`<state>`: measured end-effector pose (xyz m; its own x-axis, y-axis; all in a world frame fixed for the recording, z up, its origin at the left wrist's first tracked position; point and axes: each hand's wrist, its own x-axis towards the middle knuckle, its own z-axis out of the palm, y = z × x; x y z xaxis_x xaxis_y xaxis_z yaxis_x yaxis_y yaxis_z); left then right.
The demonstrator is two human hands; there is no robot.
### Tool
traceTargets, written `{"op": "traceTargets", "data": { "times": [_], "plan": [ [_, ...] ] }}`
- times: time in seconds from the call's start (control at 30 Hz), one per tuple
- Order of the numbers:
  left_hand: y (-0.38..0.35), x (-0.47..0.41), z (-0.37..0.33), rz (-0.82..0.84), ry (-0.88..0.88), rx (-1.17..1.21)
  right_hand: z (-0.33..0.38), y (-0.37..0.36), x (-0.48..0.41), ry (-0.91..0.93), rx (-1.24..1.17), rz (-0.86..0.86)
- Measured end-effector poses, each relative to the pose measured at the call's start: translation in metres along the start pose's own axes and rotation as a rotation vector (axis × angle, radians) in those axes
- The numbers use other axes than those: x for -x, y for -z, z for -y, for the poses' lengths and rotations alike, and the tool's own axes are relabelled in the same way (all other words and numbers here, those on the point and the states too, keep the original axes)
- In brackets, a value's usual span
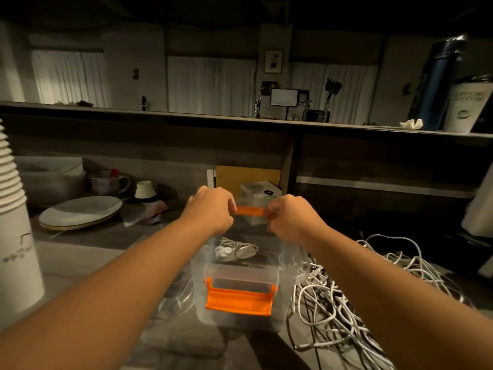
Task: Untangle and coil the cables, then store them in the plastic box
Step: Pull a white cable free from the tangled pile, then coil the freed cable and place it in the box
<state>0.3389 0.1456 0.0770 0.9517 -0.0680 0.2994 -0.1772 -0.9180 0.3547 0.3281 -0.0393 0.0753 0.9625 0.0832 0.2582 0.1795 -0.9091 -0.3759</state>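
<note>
The box (241, 273) is clear plastic, smooth and glossy; I see through its walls. Its far latch (249, 210) and near latch (238, 301) are opaque orange plastic, duller than the walls. The cables (333, 311) have smooth white plastic sheathing with a slight sheen. The table (80, 259) looks like matt grey wood grain. The plates (80, 212) are glazed and shiny; the cups (10, 182) look like matt white paper.

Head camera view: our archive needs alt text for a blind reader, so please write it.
The left hand and right hand pinch the far orange latch of a clear plastic box holding one coiled white cable. A tangle of white cables lies right of the box; plates sit to the left.
</note>
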Motion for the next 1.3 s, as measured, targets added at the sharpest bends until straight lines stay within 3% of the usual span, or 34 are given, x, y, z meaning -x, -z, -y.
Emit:
{"op": "traceTargets", "data": {
  "times": [0.43, 0.83, 1.1, 1.3],
  "plan": [
    [0.008, 0.014, -0.022, 0.020, -0.023, 0.059, -0.002, 0.021, 0.014, 0.009, -0.116, -0.025],
    [0.021, 0.051, -0.108, 0.049, -0.166, 0.145, -0.024, 0.097, 0.070, 0.042, -0.075, 0.024],
    [0.004, 0.088, -0.181, 0.113, -0.237, 0.187, -0.062, 0.124, 0.114, -0.050, -0.023, 0.007],
    [-0.032, 0.101, -0.199, 0.210, -0.219, 0.268, -0.108, 0.104, 0.129, -0.107, -0.076, 0.025]
  ]
}}
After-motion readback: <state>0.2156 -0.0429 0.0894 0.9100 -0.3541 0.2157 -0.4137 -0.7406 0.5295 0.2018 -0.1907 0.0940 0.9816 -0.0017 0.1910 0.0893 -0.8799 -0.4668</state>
